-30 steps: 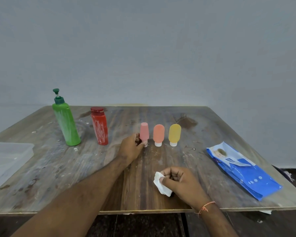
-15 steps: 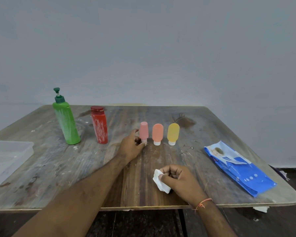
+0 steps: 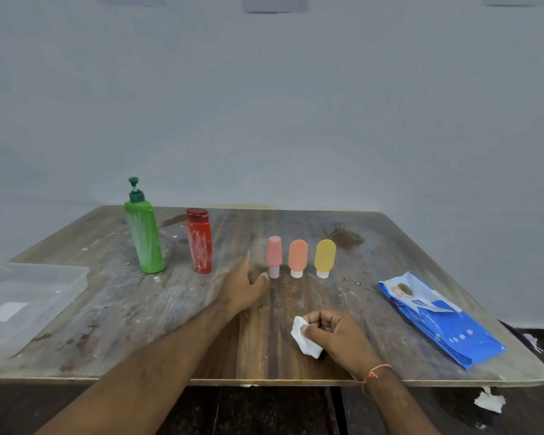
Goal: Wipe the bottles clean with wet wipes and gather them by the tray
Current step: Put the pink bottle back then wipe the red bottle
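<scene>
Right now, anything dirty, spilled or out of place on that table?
Yes. The green pump bottle and red bottle are streaked with white residue, and white flecks lie on the table round them. Crumpled white scraps lie on the floor below the table's right corner. All five bottles stand upright.

Worn wooden table [image 3: 405, 246] before a plain pale grey-blue wall [image 3: 264, 105] — dark floor [image 3: 264, 409] below
</scene>
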`<action>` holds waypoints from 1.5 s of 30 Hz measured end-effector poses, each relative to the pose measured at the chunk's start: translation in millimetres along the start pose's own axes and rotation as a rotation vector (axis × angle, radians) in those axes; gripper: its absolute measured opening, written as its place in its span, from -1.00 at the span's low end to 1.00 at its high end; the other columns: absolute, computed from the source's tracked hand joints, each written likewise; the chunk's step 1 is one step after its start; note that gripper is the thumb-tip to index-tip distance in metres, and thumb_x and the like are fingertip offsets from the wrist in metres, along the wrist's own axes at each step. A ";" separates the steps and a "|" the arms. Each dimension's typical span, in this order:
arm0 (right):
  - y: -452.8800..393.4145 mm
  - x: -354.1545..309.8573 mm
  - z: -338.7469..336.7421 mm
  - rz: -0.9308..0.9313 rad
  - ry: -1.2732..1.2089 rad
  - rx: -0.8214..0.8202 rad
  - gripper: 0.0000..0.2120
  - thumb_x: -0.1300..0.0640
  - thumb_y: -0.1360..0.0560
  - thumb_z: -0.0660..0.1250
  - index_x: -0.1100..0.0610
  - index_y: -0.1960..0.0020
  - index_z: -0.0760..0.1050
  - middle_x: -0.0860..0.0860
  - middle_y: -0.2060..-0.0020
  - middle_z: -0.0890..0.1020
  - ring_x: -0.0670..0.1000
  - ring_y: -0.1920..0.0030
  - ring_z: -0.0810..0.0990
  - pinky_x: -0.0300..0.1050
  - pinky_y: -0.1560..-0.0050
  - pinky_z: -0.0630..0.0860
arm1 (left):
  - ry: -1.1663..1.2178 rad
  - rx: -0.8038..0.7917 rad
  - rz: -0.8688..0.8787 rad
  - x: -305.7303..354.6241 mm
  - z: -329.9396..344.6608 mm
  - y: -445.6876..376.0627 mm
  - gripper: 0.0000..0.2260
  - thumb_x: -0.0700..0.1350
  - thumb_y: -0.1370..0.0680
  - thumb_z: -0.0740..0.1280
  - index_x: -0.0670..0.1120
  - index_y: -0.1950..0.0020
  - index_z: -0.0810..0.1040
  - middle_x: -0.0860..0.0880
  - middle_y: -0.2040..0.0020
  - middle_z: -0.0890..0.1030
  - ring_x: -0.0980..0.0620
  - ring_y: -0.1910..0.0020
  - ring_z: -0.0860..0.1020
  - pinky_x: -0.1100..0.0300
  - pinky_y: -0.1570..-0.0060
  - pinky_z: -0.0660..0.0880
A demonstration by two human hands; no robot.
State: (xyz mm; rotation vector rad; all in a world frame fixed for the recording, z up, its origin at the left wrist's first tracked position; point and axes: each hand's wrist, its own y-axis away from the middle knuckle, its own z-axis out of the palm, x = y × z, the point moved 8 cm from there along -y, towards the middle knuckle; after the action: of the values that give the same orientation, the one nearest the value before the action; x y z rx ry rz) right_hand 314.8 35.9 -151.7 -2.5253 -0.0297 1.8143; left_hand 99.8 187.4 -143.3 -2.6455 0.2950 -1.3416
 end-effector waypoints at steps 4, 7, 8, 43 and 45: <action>0.1 0.7 -0.8 0.022 0.049 0.018 -0.96 0.11 -0.58 0.52 0.00 0.03 0.75 -0.09 0.05 0.78 -0.03 0.04 0.73 -0.20 0.06 0.65 | -0.008 0.137 0.061 -16.4 -39.6 20.0 -0.64 0.00 -0.64 0.42 0.00 -0.43 0.58 0.15 -0.24 0.66 0.15 -0.25 0.61 0.21 -0.26 0.50; 0.4 1.6 1.0 0.045 0.057 0.027 -0.95 0.12 -0.58 0.52 0.00 0.04 0.75 -0.13 0.07 0.77 -0.07 0.04 0.73 -0.26 0.10 0.64 | 0.075 0.297 0.043 -32.5 -77.6 32.0 -0.96 -0.12 -0.58 0.45 0.02 0.01 0.64 0.11 0.10 0.67 0.19 0.11 0.62 0.10 0.04 0.59; -0.2 1.7 1.8 0.049 0.068 0.030 -0.96 0.11 -0.58 0.52 -0.01 0.04 0.75 -0.14 0.07 0.77 -0.08 0.04 0.73 -0.27 0.11 0.63 | 0.092 0.341 0.019 -37.3 -90.1 32.8 -0.94 -0.14 -0.57 0.46 0.01 0.06 0.62 0.07 0.13 0.66 0.13 0.15 0.61 0.10 0.09 0.57; 0.9 -6.9 6.9 -0.012 0.120 0.068 -0.91 0.19 -0.58 0.50 0.03 0.04 0.75 -0.10 0.16 0.76 -0.14 0.13 0.71 -0.33 0.22 0.60 | 1.504 -0.099 -0.376 -19.2 -25.2 42.9 -0.39 0.35 -0.68 0.13 -0.11 -0.44 0.47 -0.24 -0.05 0.70 -0.38 -0.19 0.67 -0.26 -0.22 0.59; 4.3 -10.4 6.8 -0.028 0.122 0.081 -0.91 0.20 -0.58 0.50 0.03 0.04 0.75 -0.10 0.16 0.76 -0.14 0.13 0.71 -0.34 0.21 0.60 | 1.507 -0.129 -0.387 -14.6 -18.8 45.7 -0.27 0.46 -0.62 0.07 -0.12 -0.43 0.50 -0.23 -0.02 0.69 -0.31 -0.08 0.70 -0.27 -0.19 0.61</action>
State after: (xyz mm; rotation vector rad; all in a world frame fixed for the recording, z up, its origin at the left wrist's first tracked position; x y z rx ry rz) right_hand 305.0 31.3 -144.2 -2.5596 0.0121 1.6144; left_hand 71.5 145.7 -154.2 -1.1950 -0.0123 -3.2065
